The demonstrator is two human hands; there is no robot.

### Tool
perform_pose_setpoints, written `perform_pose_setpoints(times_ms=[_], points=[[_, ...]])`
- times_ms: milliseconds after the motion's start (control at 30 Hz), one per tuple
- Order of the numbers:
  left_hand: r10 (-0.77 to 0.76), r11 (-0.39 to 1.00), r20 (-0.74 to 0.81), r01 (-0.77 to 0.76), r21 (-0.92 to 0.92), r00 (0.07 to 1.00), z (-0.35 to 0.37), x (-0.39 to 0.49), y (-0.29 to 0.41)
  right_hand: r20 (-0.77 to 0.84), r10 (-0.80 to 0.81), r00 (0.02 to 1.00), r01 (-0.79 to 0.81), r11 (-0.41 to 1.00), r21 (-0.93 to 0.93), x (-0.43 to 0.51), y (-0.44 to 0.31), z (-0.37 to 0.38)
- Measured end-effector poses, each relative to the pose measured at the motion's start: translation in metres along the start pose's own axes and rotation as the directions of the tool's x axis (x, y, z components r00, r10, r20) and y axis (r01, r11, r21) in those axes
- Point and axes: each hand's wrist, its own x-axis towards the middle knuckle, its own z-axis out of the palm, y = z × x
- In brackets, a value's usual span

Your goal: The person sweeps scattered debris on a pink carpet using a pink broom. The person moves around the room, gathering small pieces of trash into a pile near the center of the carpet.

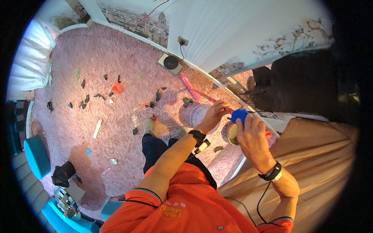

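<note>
My left hand [215, 115] is closed around a reddish stick or handle [228, 110], above a clear plastic container [196, 114] on the carpet. My right hand [253, 135] holds a bright blue, crumpled-looking piece [239, 116] at the end of that handle; whether it is cloth or plastic I cannot tell. Below my right hand stands an open round container [233, 134] with a yellowish inside. A red thing [268, 134] shows partly behind my right fingers. Each wrist wears a black band with a cable.
Dark scraps [86, 98], a red scrap [117, 87] and a white strip [98, 128] lie on the pink carpet. A pink stick-like thing [191, 87] lies near a plugged-in device [171, 63] by the wall. Brown fabric [294, 163] covers something at right; teal seats [36, 157] stand at left.
</note>
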Motion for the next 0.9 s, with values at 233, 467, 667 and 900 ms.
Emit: perform_pose_setpoints(times_ms=[233,467,667,900], points=[[0.032,0.977,0.096,-0.051,0.205,0.995,-0.077,-0.017,0.013,-0.045,0.036,0.998,-0.02,0.95,0.312,0.024,0.004,-0.018],[0.124,0.986,0.103,-0.134,0.095,0.987,-0.097,-0.005,0.042,0.011,0.103,0.995,-0.098,0.899,0.427,0.019,0.015,-0.06],[0.022,0.995,0.253,0.004,-0.104,0.967,-0.111,-0.009,0.003,0.193,0.065,0.979,-0.114,0.959,0.26,0.065,-0.024,-0.089],[-0.049,0.972,0.205,0.094,-0.216,0.978,-0.195,-0.021,-0.013,0.101,-0.044,0.994,0.027,0.986,0.168,0.137,-0.066,-0.113]])
